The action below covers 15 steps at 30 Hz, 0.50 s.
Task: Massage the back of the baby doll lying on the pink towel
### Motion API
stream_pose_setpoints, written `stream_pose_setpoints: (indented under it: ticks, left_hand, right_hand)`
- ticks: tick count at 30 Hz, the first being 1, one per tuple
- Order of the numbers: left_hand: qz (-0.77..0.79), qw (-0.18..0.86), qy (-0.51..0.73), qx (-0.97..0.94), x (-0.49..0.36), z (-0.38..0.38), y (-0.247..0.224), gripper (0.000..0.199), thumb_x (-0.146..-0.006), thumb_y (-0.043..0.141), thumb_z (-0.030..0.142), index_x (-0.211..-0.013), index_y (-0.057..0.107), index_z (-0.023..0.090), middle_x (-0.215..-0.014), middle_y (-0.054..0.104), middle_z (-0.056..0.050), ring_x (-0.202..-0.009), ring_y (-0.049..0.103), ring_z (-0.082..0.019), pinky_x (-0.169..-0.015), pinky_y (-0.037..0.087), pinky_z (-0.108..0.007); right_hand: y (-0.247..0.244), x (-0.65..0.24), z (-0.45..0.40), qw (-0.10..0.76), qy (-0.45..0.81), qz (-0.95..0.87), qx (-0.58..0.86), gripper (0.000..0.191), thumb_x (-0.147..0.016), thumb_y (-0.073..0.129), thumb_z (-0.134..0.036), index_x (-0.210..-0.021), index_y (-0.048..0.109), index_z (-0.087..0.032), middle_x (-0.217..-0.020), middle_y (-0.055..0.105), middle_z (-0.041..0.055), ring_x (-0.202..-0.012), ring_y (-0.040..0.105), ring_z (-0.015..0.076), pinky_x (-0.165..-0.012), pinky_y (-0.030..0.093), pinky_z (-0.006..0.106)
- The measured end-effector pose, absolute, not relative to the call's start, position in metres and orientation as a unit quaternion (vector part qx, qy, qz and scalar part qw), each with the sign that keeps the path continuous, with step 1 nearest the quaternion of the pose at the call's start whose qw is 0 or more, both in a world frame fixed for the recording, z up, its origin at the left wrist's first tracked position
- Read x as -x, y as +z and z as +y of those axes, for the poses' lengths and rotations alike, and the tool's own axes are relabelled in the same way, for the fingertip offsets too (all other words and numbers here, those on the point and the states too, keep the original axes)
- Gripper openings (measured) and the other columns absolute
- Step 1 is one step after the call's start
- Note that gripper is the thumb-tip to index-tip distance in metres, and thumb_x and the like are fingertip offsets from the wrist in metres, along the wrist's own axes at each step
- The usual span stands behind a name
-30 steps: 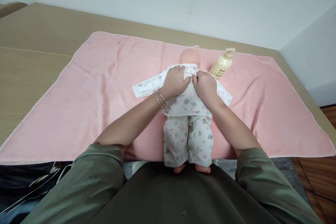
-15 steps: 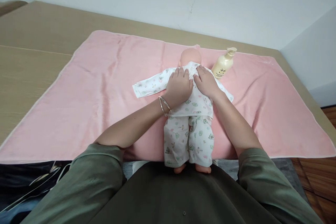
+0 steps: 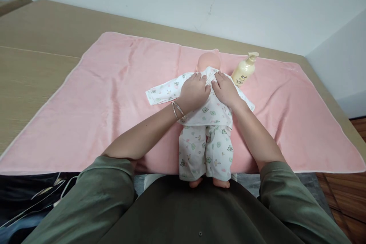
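- Far left: bare tan table (image 3: pixel 34 45), with some dark stuff and pale cables (image 3: pixel 42 194) below its near edge, too jumbled to make out.
- Pink blanket (image 3: pixel 71 122) spread over most of the table, a bit wrinkled.
- Then a printed sleeve (image 3: pixel 164 92) of the doll's top, stretched out sideways on the blanket.
- Left hand (image 3: pixel 195 90), thin bracelets (image 3: pixel 177 110) at the wrist: laid on the upper part of the top, fingers out straight and close together, thumb sticking out toward the middle. Looks rested on the cloth, not pinching it, tho the palm side is hidden.
- Dead center, the doll (image 3: pixel 211 108), lying lengthwise on the blanket, bald head (image 3: pixel 209 61) away from the person, feet past the near edge by their shirt. Matching printed pants (image 3: pixel 192 152). The top has small folds right between the hands.
- Right hand (image 3: pixel 225 89): basically a mirror of the other one, fingers extended up near the collar, thumb apart, lying on the cloth. Can't see underneath here either.
- Just beside the doll's shoulder, a cream pump bottle (image 3: pixel 243 71), untouched.
- Far right: brown wooden floor (image 3: pixel 345 194).
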<state>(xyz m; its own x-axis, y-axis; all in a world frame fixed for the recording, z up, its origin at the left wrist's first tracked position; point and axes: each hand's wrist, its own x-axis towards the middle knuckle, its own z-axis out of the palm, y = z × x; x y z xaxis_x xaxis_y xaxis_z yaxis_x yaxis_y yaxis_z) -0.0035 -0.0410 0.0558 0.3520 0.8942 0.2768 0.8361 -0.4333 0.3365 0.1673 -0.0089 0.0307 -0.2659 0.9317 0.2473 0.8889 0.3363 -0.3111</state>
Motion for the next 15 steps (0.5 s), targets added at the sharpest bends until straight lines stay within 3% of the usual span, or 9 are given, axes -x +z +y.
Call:
stream_pose_setpoints:
  ticks: [5,15]
  left_hand:
    - [0.535,0.088,0.211,-0.814,0.005,-0.036,0.057,0.034,-0.104,0.04,0.026,-0.119,0.067,0.012,-0.126,0.069,-0.021,-0.125,0.062,-0.036,-0.108,0.052,-0.052]
    - [0.535,0.11,0.211,-0.81,0.009,-0.027,0.055,0.039,-0.104,0.04,0.03,-0.124,0.067,0.01,-0.131,0.07,-0.021,-0.127,0.062,-0.035,-0.114,0.05,-0.053]
  right_hand:
    - [0.03,-0.163,-0.012,0.2,0.037,-0.787,0.582,0.052,-0.106,0.035,-0.029,-0.147,0.057,-0.004,-0.157,0.057,0.0249,-0.151,0.05,0.0351,-0.126,0.037,0.057]
    - [0.036,-0.161,-0.015,0.199,0.029,-0.79,0.58,0.053,-0.106,0.033,-0.028,-0.143,0.059,-0.001,-0.148,0.064,0.0273,-0.138,0.06,0.038,-0.119,0.043,0.056]
